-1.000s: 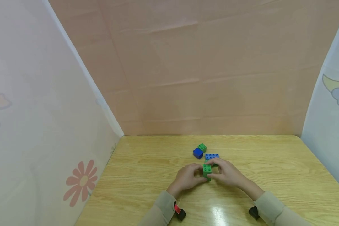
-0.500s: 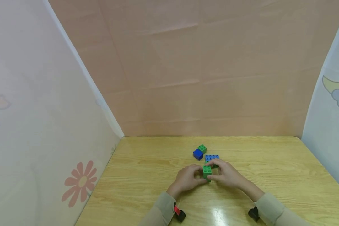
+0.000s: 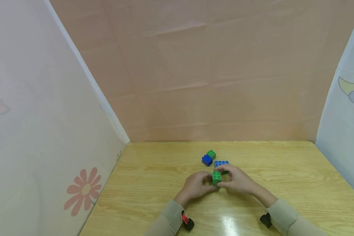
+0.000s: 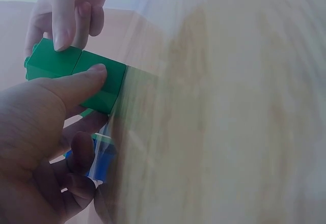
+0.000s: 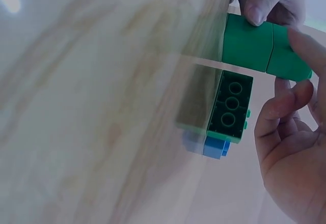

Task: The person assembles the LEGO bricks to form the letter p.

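Left hand (image 3: pixel 196 185) pinches lower brick (image 5: pixel 247 43), right hand (image 3: pixel 238 181) pinches upper brick (image 5: pixel 281 58); green stack (image 3: pixel 216 178) sits upright between hands on counter (image 3: pixel 141 183).

Wooden tabletop (image 3: pixel 141 183), tan backdrop (image 3: pixel 177 72), pale side walls (image 3: pixel 47 98)

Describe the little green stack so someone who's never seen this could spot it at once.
On the wooden table, look between the left hand and right hand. They hold the upright green stack, one block on another. Unlike the green block farther back, beside the dark blue block, it is two blocks tall and held.
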`<state>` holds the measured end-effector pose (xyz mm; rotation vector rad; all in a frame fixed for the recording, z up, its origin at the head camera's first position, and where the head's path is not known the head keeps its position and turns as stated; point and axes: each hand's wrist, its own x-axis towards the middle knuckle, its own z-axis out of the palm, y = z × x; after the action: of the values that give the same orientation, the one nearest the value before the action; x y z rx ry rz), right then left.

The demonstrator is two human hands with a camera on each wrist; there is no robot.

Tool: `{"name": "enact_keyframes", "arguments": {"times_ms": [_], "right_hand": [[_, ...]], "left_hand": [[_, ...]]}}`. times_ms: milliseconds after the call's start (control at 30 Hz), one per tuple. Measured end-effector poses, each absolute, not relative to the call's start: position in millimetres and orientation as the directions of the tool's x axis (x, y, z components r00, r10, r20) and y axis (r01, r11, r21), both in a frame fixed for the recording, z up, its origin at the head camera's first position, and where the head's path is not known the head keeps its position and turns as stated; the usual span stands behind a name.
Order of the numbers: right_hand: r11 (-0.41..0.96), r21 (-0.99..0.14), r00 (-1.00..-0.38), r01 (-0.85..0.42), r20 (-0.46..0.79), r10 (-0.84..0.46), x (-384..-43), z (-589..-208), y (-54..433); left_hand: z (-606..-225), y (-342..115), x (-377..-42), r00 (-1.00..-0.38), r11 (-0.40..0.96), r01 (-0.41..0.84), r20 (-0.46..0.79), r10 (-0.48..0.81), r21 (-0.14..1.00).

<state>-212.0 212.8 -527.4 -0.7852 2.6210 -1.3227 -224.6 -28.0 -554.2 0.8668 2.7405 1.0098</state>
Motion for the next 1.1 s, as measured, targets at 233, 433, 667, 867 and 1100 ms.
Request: {"name": "enact_keyframes", "arguments": {"times_ms": [233, 433, 667, 867, 1100], "right_hand": [[0.459, -0.783, -0.850, -0.419, 0.159, -0.503, -214, -523, 219], [0.441, -0.796, -0.849, -0.414, 0.163, -0.502, -216, -523, 229], [0.445, -0.794, -0.856, -0.414, 0.173, -0.487, -221, -526, 239], [0.450, -0.798, -0.869, -0.400, 0.175, -0.463, -227, -526, 246], [0.465, -0.800, -0.884, -0.379, 0.165, -0.437, -237, -530, 255]], "left_hand": [[-553, -27, -224, -0.835, 0.611, 0.473, 0.101, 0.541, 0.635], [-552, -28, -224, -0.834, 0.587, 0.462, 0.101, 0.542, 0.665], [-552, -28, -227, -0.830, 0.573, 0.470, 0.116, 0.545, 0.672], [-550, -27, -227, -0.831, 0.557, 0.464, 0.119, 0.544, 0.689], [-548, -27, -227, -0.838, 0.563, 0.454, 0.116, 0.534, 0.691]]}}
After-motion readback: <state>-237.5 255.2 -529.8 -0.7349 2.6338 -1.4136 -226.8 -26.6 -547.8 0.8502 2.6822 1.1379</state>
